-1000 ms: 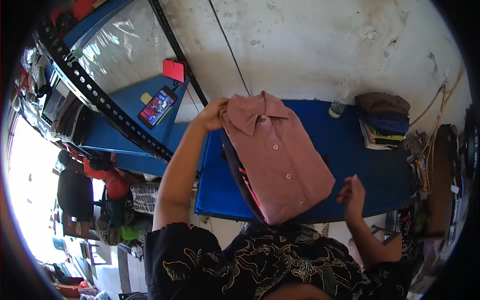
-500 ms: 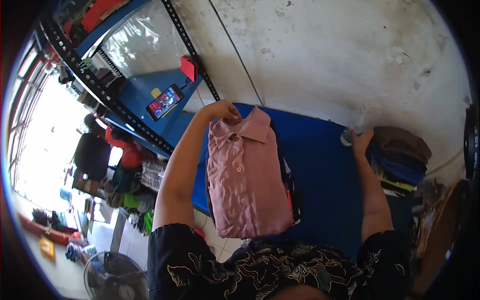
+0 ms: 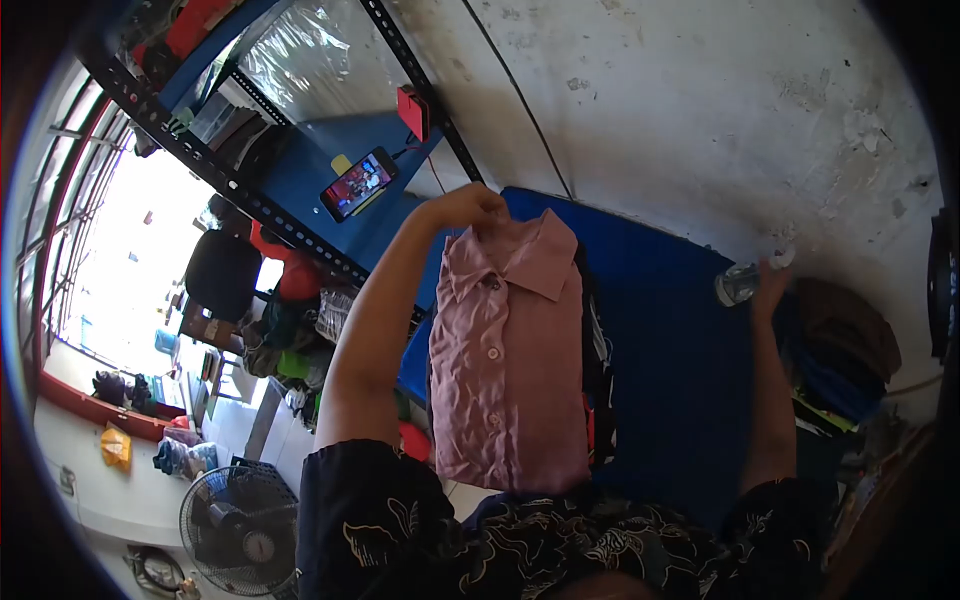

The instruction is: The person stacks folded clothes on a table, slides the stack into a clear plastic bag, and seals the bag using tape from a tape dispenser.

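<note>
A folded dusty-pink button-up shirt (image 3: pixel 510 370) lies face up on other folded clothes, its collar toward the wall. My left hand (image 3: pixel 474 207) is closed at the collar's left side, fingertips curled onto the fabric. Off to the right, my right hand (image 3: pixel 771 287) grips a clear spray bottle (image 3: pixel 737 285) with a white top, which is tilted over the blue table (image 3: pixel 670 330). My fingers wrap round the bottle near its top and partly hide it. Dark garments (image 3: pixel 601 375) stick out from under the pink shirt's right edge.
A pile of folded clothes (image 3: pixel 845 335) sits right of my right hand, against the stained wall (image 3: pixel 680 120). At the left stands a metal rack (image 3: pixel 300 235) whose blue shelf holds a phone (image 3: pixel 358 184). A fan (image 3: pixel 240 530) is on the lower left.
My right hand has brought the spray bottle into fuller view, its white top now showing. My left hand stays at the shirt collar. The whole view has shifted and turned slightly.
</note>
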The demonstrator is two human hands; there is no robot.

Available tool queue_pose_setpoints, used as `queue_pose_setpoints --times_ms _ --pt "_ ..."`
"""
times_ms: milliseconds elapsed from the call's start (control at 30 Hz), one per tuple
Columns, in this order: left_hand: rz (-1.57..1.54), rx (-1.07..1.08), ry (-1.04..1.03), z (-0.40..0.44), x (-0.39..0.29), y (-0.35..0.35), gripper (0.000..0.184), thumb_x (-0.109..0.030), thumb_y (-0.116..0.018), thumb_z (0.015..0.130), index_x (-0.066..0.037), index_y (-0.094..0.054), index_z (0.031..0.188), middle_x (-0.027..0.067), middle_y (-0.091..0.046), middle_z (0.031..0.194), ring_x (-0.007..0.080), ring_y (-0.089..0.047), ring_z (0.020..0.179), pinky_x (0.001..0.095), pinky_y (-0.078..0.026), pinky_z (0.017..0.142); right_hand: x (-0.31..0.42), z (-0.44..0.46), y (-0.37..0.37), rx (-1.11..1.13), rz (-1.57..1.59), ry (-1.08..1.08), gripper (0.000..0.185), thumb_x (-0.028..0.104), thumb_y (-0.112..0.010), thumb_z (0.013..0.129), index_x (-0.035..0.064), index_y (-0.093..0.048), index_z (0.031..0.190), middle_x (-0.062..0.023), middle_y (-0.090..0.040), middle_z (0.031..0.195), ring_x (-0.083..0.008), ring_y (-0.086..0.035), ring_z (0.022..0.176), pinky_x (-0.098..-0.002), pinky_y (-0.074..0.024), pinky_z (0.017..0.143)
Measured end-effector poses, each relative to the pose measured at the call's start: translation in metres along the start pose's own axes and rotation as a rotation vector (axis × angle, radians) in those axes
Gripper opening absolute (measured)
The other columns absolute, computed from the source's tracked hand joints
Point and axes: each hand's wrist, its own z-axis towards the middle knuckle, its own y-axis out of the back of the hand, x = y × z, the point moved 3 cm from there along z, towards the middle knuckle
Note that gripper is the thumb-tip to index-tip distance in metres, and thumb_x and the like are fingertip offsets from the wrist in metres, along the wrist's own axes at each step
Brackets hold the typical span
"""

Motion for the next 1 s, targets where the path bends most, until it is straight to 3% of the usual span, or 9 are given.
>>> queue_pose_setpoints --times_ms 67,133,233,300,400,467,600,700,1000 --pt "-0.101 -0.052 -0.056 -0.012 -0.004 0.012 0.019 -0.016 -0.058 0.080 -0.002 -0.060 0.092 0.0007 -0.060 0.078 0.0092 -0.054 0.071 0.0266 -0.045 0.066 0.003 0.014 0.008 0.321 0.380 -0.381 0.042 0.017 -0.059 0.074 0.0002 -0.049 0.111 -0.0126 -0.053 0.106 -0.0209 -0.049 0.100 -0.0326 -0.0349 0.088" --pt "-0.719 -0.098 -0.087 -0.024 -0.005 0.022 0.019 -0.014 -0.057 0.080 -0.002 -0.056 0.095 0.0021 -0.057 0.079 0.0095 -0.053 0.075 0.0263 -0.045 0.066 0.110 0.006 0.017 0.646 0.532 -0.341 0.045 0.019 -0.062 0.068 0.0013 -0.051 0.108 -0.0098 -0.055 0.101 -0.0193 -0.051 0.095 -0.0311 -0.0361 0.086" --pt "-0.608 0.001 -0.149 -0.013 -0.001 0.008 0.027 -0.015 -0.057 0.080 -0.001 -0.053 0.103 0.0048 -0.058 0.087 0.0110 -0.053 0.079 0.0269 -0.045 0.070 0.241 -0.056 0.007 1.432 0.594 -0.346 0.054 0.028 -0.069 0.053 0.0042 -0.055 0.100 -0.0047 -0.057 0.092 -0.0145 -0.052 0.089 -0.0287 -0.0384 0.080" --pt "-0.355 0.092 -0.024 -0.007 -0.001 0.000 0.029 -0.016 -0.057 0.080 0.000 -0.052 0.105 0.0062 -0.058 0.090 0.0123 -0.053 0.082 0.0281 -0.044 0.072 0.284 -0.082 -0.010 1.621 0.571 -0.219 0.044 0.024 -0.070 0.056 0.0062 -0.056 0.094 -0.0034 -0.056 0.086 -0.0144 -0.052 0.087 -0.0293 -0.0396 0.078" --pt "0.093 -0.120 -0.051 0.019 0.016 -0.006 0.035 -0.019 -0.057 0.081 -0.001 -0.051 0.110 0.0093 -0.057 0.103 0.0175 -0.054 0.091 0.0325 -0.045 0.078 0.312 -0.089 -0.020 1.378 0.665 -0.223 0.041 0.026 -0.070 0.059 0.0039 -0.058 0.091 -0.0047 -0.054 0.093 -0.0157 -0.050 0.089 -0.0277 -0.0389 0.079" --pt "-0.271 -0.354 -0.049 0.004 -0.007 0.005 0.037 -0.022 -0.056 0.082 -0.001 -0.050 0.111 0.0130 -0.056 0.107 0.0213 -0.052 0.099 0.0316 -0.042 0.083 0.321 -0.099 -0.005 1.347 0.625 -0.007 0.045 0.026 -0.069 0.061 0.0027 -0.056 0.097 -0.0058 -0.052 0.099 -0.0173 -0.050 0.089 -0.0296 -0.0394 0.078" --pt "-0.068 -0.472 -0.311 -0.059 -0.098 0.017 0.027 -0.016 -0.052 0.084 -0.002 -0.053 0.108 0.0078 -0.057 0.106 0.0178 -0.051 0.102 0.0288 -0.037 0.090 0.276 -0.133 0.061 1.226 0.259 0.109 0.048 0.022 -0.067 0.063 0.0011 -0.051 0.103 -0.0115 -0.049 0.101 -0.0226 -0.051 0.089 -0.0325 -0.0398 0.077" --pt "-0.118 -0.490 -0.348 -0.091 -0.157 0.001 0.024 -0.013 -0.052 0.084 0.001 -0.054 0.104 0.0082 -0.058 0.102 0.0176 -0.051 0.103 0.0283 -0.035 0.091 0.214 -0.138 0.122 0.718 -0.068 0.128 0.042 0.016 -0.064 0.067 0.0005 -0.050 0.103 -0.0134 -0.047 0.102 -0.0291 -0.049 0.088 -0.0365 -0.0390 0.076" --pt "-0.402 -0.177 -0.371 0.008 -0.321 -0.083 0.027 -0.016 -0.051 0.085 0.002 -0.052 0.106 0.0112 -0.058 0.103 0.0189 -0.053 0.103 0.0294 -0.040 0.088 0.159 -0.139 0.206 0.798 -0.134 0.314 0.081 0.051 -0.062 0.069 0.0010 -0.033 0.126 -0.0189 -0.037 0.126 -0.0314 -0.037 0.114 -0.0389 -0.0280 0.093"
